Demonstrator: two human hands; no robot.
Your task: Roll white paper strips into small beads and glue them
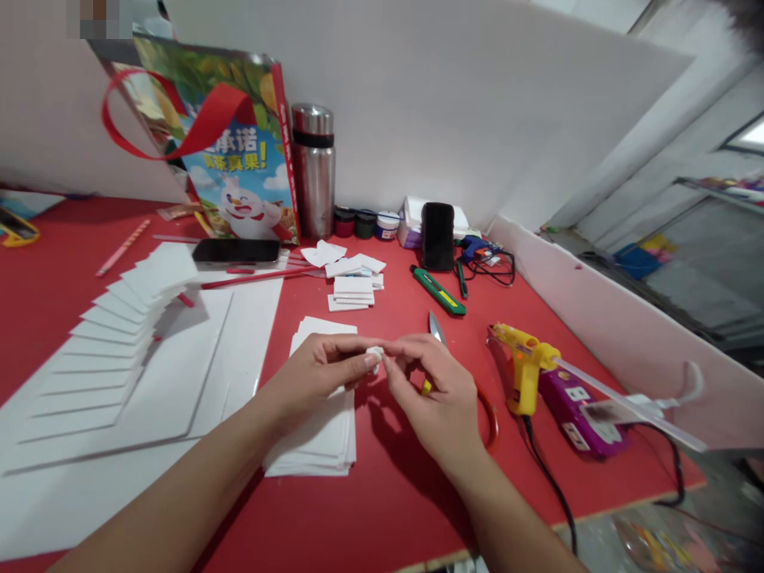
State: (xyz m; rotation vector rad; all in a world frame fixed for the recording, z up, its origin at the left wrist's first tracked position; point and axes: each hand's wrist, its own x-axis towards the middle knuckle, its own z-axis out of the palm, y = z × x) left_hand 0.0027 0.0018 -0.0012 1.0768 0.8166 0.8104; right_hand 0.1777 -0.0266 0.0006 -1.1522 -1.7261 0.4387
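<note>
Between my left thumb and fingers is a small crumpled white piece, which looks like paper or tissue. My left hand is closed on it above a stack of white sheets. Close by on the right, my right hand is pinched, its thumb and fingertips at the edge of the same piece. Whether those fingertips grip it or only touch it is hard to see. Beneath my right hand lies a pair of scissors, partly hidden, with blade and orange handle showing.
A yellow glue gun with a long glue stick rests at right beside a purple box. A green cutter lies ahead. At left, a stepped white card structure stands on white board. Behind are a steel flask and a gift bag.
</note>
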